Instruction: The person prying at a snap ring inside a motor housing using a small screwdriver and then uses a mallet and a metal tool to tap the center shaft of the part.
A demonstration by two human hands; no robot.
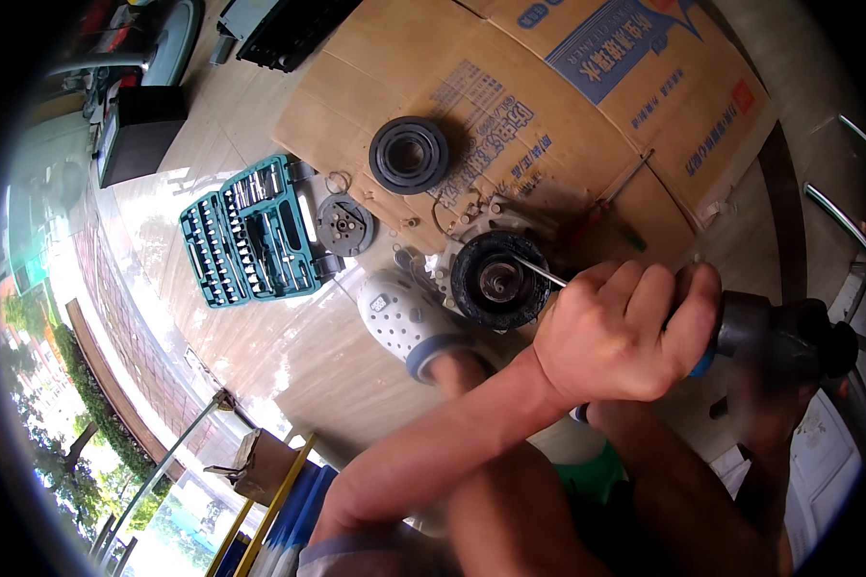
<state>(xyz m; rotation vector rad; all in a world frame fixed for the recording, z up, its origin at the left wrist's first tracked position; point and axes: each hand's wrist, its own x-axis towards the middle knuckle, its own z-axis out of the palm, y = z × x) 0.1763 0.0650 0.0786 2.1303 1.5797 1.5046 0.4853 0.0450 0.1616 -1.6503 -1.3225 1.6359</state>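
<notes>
Brightly lit by daylight, coming from beyond the open teal plastic socket case (250, 236), on its left. Washed out by white glare on the glossy beige floor (260, 351) around this case. Dimmer and softly blurred at the right hand (775, 409), well to the case's right. Bent strongly toward black rims.

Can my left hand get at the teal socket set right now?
Probably not readily: the left hand is closed around a metal-shafted tool, and the black pulley and white clog lie between it and the socket set.
</notes>
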